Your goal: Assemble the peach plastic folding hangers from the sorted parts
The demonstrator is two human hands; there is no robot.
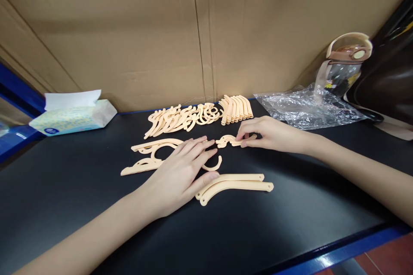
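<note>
My left hand [187,167] lies palm down, fingers stretched out, over a hook-shaped hanger piece [214,164] and the ends of two curved hanger arms [238,182]. Beneath and left of its fingers are more hanger parts [145,163], partly hidden by the hand. My right hand [258,133] is closed in a pinch on short curved hanger pieces [227,139], which rest on or just above the black table. Fingers hide part of them, so I cannot tell how many there are. All these parts are pale peach plastic.
Behind my hands lie a loose pile of hanger parts [174,119] and a neat row of hanger arms [237,108]. A tissue pack [74,116] sits at the left. To the right are a clear plastic bag [306,109] and a drinking bottle [343,75]. Cardboard [145,30] walls the back.
</note>
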